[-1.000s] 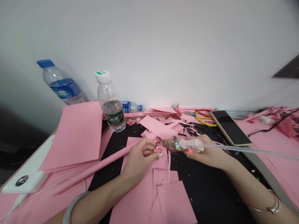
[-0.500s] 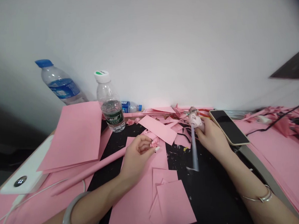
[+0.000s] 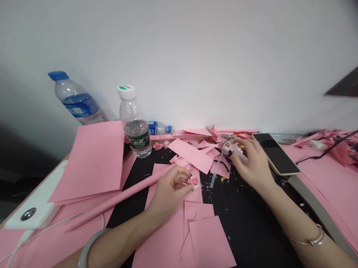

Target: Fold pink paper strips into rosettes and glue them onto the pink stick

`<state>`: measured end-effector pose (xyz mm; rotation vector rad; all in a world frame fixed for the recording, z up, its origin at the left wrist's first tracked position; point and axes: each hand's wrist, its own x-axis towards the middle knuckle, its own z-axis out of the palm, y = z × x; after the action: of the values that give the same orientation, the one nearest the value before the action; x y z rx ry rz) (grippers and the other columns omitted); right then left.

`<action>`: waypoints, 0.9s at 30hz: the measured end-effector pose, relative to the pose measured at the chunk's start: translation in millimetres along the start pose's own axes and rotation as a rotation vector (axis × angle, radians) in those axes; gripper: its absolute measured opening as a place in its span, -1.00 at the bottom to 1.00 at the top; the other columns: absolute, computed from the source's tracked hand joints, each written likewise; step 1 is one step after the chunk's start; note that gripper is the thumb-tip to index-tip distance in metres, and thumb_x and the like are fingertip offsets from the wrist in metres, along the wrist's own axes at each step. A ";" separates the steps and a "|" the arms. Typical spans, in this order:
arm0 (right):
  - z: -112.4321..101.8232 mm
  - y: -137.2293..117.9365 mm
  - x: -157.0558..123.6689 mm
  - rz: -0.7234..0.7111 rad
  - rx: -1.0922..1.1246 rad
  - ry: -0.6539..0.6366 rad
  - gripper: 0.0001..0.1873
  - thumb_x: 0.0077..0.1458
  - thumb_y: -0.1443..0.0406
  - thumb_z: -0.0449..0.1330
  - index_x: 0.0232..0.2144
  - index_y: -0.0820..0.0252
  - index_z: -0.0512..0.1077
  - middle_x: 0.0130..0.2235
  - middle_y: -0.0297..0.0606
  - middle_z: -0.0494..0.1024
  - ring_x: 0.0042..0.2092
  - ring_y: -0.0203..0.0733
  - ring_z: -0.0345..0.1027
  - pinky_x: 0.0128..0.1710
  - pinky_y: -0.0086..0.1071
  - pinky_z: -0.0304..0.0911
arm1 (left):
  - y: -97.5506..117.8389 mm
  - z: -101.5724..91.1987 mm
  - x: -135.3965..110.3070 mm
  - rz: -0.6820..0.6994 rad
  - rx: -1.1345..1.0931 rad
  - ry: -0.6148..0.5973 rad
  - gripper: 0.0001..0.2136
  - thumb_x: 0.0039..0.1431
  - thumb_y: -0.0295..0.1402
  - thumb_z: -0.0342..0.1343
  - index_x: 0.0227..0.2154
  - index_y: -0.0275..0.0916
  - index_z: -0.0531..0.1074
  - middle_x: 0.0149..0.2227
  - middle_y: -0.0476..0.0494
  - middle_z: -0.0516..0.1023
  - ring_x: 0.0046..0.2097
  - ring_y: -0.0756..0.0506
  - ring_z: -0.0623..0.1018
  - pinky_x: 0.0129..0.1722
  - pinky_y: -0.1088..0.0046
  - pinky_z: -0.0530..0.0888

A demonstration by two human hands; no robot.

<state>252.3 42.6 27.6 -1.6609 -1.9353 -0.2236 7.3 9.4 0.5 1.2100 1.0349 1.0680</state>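
My left hand (image 3: pixel 169 186) pinches a small pink paper rose (image 3: pixel 194 181) between thumb and fingertips, above a black work mat (image 3: pixel 246 210). My right hand (image 3: pixel 254 162) grips a small pink-white hot glue gun (image 3: pixel 234 150) at the far side of the mat. Its clear glue stick (image 3: pixel 215 173) slants down and left from the gun. The hands are apart, and the gun's nozzle is hidden by my fingers. A long rolled pink paper tube (image 3: pixel 119 199) lies just left of my left hand.
Pink paper sheets (image 3: pixel 88 160) and scraps cover much of the desk. Two water bottles (image 3: pixel 135 128) stand or lie by the wall. A phone (image 3: pixel 276 153) lies right of my right hand, with red-yellow handled scissors (image 3: pixel 242 135) behind it. A white power strip (image 3: pixel 29 210) sits left.
My right hand has moved the glue gun further back and turned it, so the glue stick now slants down-left. My left hand has shifted slightly right with the rose.
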 end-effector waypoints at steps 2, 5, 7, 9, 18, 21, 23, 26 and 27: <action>-4.4 -15.1 -6.4 -0.123 0.243 -0.122 -0.67 0.11 0.34 0.04 -0.05 0.22 0.28 -0.26 -0.15 0.43 -0.29 -0.13 0.33 -0.25 -0.28 0.27 | -1.2 0.5 -1.4 -0.012 -0.010 -0.038 -0.85 -0.06 -0.48 0.22 -0.41 -0.22 0.37 -0.39 -0.03 0.49 -0.27 -0.05 0.52 -0.30 0.48 0.42; -4.9 -37.6 -21.4 -0.275 0.489 -0.384 -0.69 0.08 0.39 0.08 -0.09 0.17 0.28 -0.38 -0.30 0.39 -0.44 -0.26 0.25 -0.44 -0.42 0.22 | -2.1 1.2 -2.9 -0.034 -0.036 -0.092 -0.85 -0.06 -0.47 0.23 -0.42 -0.22 0.37 -0.40 -0.02 0.50 -0.28 -0.05 0.53 -0.31 0.48 0.44; -2.9 -48.3 -30.4 -0.316 0.580 -0.479 -0.67 0.07 0.39 0.10 -0.07 0.16 0.28 -0.40 -0.33 0.39 -0.46 -0.29 0.24 -0.46 -0.45 0.20 | -2.5 1.3 -3.3 -0.054 -0.060 -0.132 -0.86 -0.04 -0.47 0.22 -0.41 -0.22 0.37 -0.41 -0.01 0.51 -0.30 -0.04 0.54 -0.31 0.47 0.45; -0.8 -54.0 -35.7 -0.310 0.633 -0.529 -0.69 0.10 0.38 0.09 -0.07 0.15 0.29 -0.41 -0.33 0.40 -0.45 -0.29 0.24 -0.47 -0.46 0.20 | -3.3 1.2 -3.4 -0.067 -0.079 -0.160 -0.86 -0.03 -0.49 0.21 -0.40 -0.22 0.37 -0.41 -0.01 0.53 -0.30 -0.04 0.54 -0.31 0.47 0.46; 2.6 -55.9 -34.2 -0.258 0.724 -0.540 -0.82 0.18 0.42 0.03 -0.20 0.17 0.36 -0.31 -0.27 0.50 -0.33 -0.28 0.36 -0.36 -0.46 0.25 | -6.0 1.7 -3.6 -0.083 -0.083 -0.193 -0.84 -0.04 -0.46 0.25 -0.42 -0.23 0.37 -0.41 -0.01 0.53 -0.32 -0.04 0.55 -0.29 0.43 0.50; 3.6 -57.1 -36.6 -0.260 0.716 -0.529 -0.83 0.18 0.44 0.03 -0.20 0.17 0.36 -0.35 -0.30 0.49 -0.36 -0.31 0.34 -0.38 -0.48 0.23 | -5.8 1.6 -3.5 -0.079 -0.079 -0.205 -0.86 -0.03 -0.46 0.24 -0.42 -0.25 0.37 -0.43 -0.01 0.52 -0.33 -0.04 0.55 -0.29 0.41 0.52; 4.4 -57.4 -38.5 -0.261 0.705 -0.529 -0.82 0.18 0.45 0.03 -0.20 0.17 0.35 -0.37 -0.32 0.47 -0.38 -0.32 0.33 -0.38 -0.49 0.22 | -5.8 1.4 -3.2 -0.079 -0.069 -0.212 -0.87 -0.03 -0.47 0.22 -0.43 -0.26 0.37 -0.43 0.00 0.52 -0.34 -0.04 0.55 -0.28 0.38 0.53; 5.6 -57.5 -40.1 -0.265 0.696 -0.527 -0.81 0.18 0.46 0.01 -0.19 0.17 0.34 -0.34 -0.32 0.47 -0.37 -0.33 0.32 -0.37 -0.51 0.22 | -5.6 1.0 -2.7 -0.065 -0.026 -0.213 -0.89 -0.04 -0.50 0.21 -0.44 -0.27 0.38 -0.43 -0.01 0.52 -0.33 -0.05 0.55 -0.28 0.39 0.53; 5.8 -57.6 -40.2 -0.266 0.697 -0.525 -0.81 0.19 0.47 0.01 -0.19 0.16 0.33 -0.33 -0.32 0.47 -0.36 -0.34 0.32 -0.37 -0.51 0.22 | -5.5 1.0 -2.7 -0.062 -0.014 -0.212 -0.89 -0.04 -0.51 0.21 -0.44 -0.27 0.39 -0.42 -0.02 0.53 -0.33 -0.05 0.56 -0.29 0.39 0.53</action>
<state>198.4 -1.2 15.5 -1.0488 -2.2370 0.7787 8.1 6.3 -4.8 1.2428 0.8933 0.8764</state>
